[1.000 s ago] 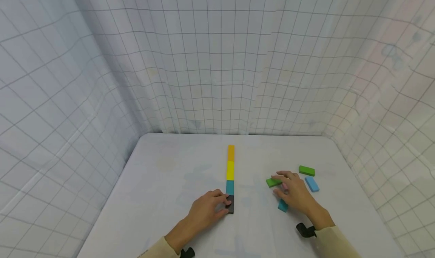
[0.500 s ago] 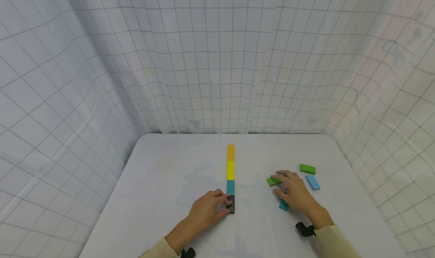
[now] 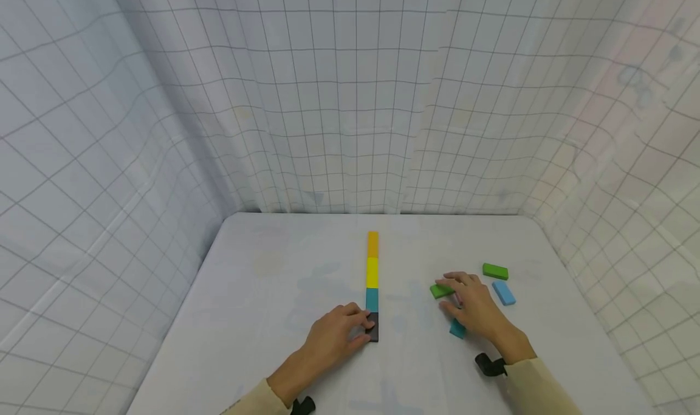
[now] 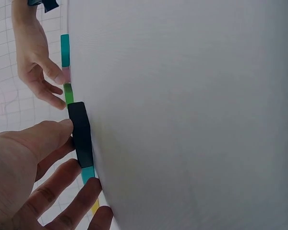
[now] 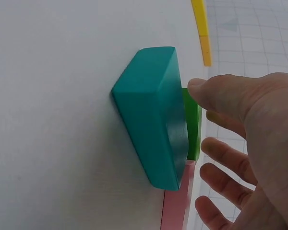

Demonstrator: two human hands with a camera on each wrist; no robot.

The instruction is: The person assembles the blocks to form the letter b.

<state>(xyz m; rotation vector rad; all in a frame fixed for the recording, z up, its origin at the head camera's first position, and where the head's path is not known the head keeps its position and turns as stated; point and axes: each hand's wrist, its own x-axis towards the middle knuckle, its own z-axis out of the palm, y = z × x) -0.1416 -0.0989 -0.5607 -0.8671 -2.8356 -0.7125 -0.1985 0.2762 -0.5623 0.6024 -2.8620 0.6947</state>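
My left hand [image 3: 333, 336] is at a black block [image 3: 374, 333], the near end of a straight row. In the left wrist view the thumb lies along the black block [image 4: 80, 136] and the index finger passes behind it; the other fingers spread toward a teal block [image 4: 88, 173]. My right hand [image 3: 474, 305] hovers, fingers loosely bent, over a green block [image 3: 441, 291], a mostly covered pink block [image 5: 175, 208] and a teal block [image 5: 146, 105]. Its fingers appear apart from these in the right wrist view.
Beyond the black block, the row continues with a teal block [image 3: 372, 299], a yellow block [image 3: 372, 273] and an orange block [image 3: 373, 245]. Right of my right hand lie another green block [image 3: 495, 271] and a light blue block [image 3: 504, 293]. Gridded white curtains [image 3: 350, 99] surround the white table [image 3: 262, 281].
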